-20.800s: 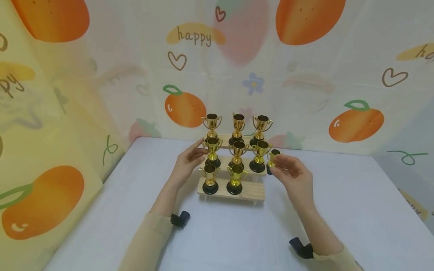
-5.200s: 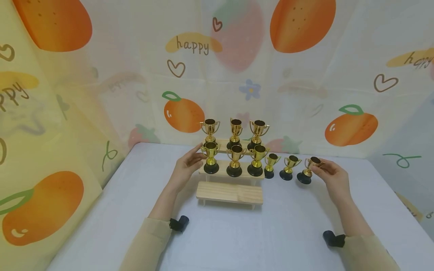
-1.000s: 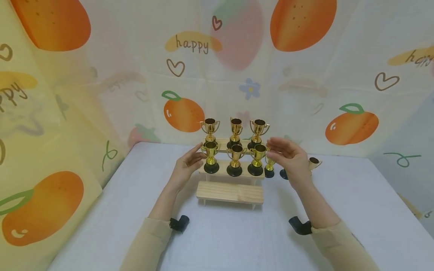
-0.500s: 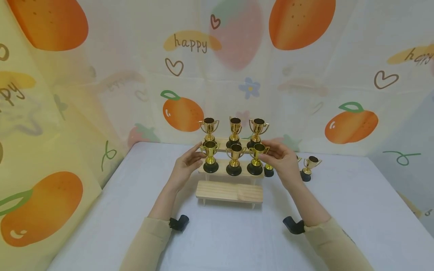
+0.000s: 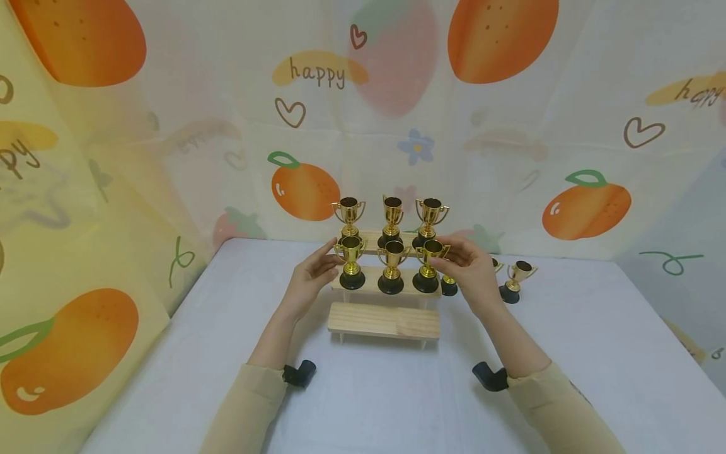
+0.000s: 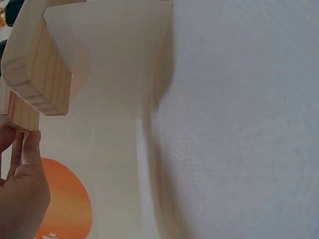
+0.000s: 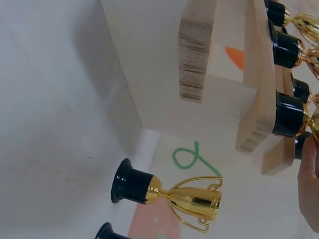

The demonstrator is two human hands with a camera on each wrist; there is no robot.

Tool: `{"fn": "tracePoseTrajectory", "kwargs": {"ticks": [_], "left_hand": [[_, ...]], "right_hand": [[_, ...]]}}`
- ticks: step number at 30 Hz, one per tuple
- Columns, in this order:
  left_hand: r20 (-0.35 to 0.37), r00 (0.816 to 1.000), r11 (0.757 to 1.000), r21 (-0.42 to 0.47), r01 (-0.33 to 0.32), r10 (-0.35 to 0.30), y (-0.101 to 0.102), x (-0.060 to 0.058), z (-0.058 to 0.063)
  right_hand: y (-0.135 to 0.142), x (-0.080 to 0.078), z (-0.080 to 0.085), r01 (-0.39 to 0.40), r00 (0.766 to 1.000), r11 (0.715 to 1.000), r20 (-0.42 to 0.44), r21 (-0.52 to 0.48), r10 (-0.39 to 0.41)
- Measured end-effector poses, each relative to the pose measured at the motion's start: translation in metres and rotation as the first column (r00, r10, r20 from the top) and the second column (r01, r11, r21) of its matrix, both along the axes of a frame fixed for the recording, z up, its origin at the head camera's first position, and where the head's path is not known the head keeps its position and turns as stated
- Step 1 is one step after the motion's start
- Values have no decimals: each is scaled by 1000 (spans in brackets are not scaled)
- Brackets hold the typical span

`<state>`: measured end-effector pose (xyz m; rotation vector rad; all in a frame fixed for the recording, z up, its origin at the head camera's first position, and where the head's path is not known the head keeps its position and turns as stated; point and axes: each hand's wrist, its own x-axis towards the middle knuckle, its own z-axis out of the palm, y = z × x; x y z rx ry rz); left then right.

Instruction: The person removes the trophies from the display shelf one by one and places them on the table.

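Note:
A three-tier wooden display stand (image 5: 374,320) holds small gold trophy cups with black bases. My right hand (image 5: 473,274) pinches the right-hand trophy (image 5: 426,282) on the middle tier, thumb in front of its cup; its base looks level with the board. At the right edge of the right wrist view, part of the right hand (image 7: 310,189) shows beside that trophy (image 7: 290,115). My left hand (image 5: 311,277) rests at the stand's left side; in the left wrist view its fingertips (image 6: 31,139) touch a board's end (image 6: 25,114). The left hand holds no trophy.
On the white table (image 5: 386,403), right of the stand, stand three trophies: one partly behind the hand (image 5: 449,287), another mostly hidden, and a rightmost trophy (image 5: 512,287). Three trophies line the back tier, including a left one (image 5: 348,214). A fruit-printed cloth (image 5: 499,164) hangs behind.
Earlier, two trophies stood on the front tier; both are now on the table beside the stand. In the last second my right hand moved left and took hold of the middle tier's right trophy.

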<state>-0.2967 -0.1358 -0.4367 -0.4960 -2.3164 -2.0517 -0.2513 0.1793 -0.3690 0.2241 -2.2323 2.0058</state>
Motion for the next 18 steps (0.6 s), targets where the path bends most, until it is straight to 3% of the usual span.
{"fn": "tracePoseTrajectory", "kwargs": {"ticks": [18], "left_hand": [[0, 1000, 1000, -15, -16, 16, 1, 1, 1]], "right_hand": [[-3, -2, -3, 14, 1000, 1000, 6, -9, -14]]}}
